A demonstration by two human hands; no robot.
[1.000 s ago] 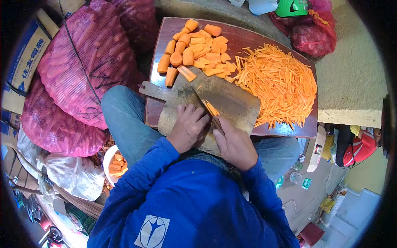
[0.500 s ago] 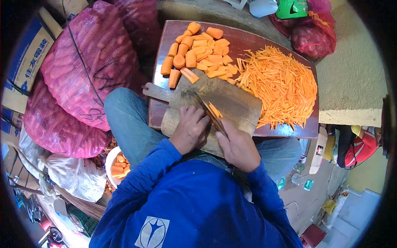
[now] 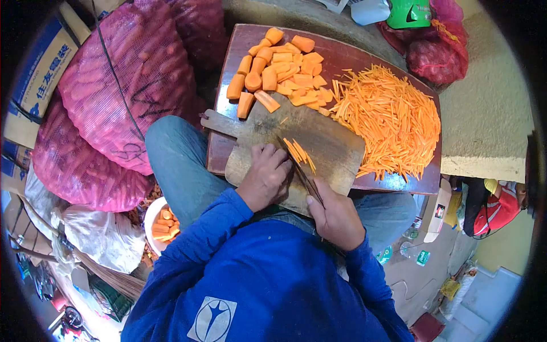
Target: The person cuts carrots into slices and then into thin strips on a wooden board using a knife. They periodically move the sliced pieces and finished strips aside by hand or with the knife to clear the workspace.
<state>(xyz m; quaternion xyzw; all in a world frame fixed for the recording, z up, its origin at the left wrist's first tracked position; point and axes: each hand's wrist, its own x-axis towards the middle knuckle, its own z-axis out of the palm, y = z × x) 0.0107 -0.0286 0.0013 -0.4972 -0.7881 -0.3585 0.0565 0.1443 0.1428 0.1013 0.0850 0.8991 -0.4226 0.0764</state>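
My left hand point(image 3: 265, 178) rests on the wooden cutting board point(image 3: 337, 147), its fingers curled down beside the blade. Whatever lies under those fingers is hidden. In my right hand point(image 3: 337, 218) is the handle of a knife point(image 3: 306, 180), its blade slanting up and left against my left fingertips. A few thin carrot strips point(image 3: 300, 155) lie on the board along the blade's right side. Beyond the board, carrot chunks point(image 3: 253, 81) and flat carrot slices point(image 3: 299, 80) sit on the dark red tabletop point(image 3: 364, 52). A large heap of shredded carrot point(image 3: 393, 125) spreads at the right.
Purple mesh sacks point(image 3: 128, 85) of carrots lean at my left. A white bucket point(image 3: 149, 225) with peeled carrots stands beside my left knee. Red mesh bags point(image 3: 439, 60) and a green container point(image 3: 408, 12) are at the back right. Plastic bottles point(image 3: 415, 253) lie on the floor.
More carrot strips now lie to the right of the blade. My right hand and the knife have shifted slightly down and right, while my left hand keeps its place on the board.
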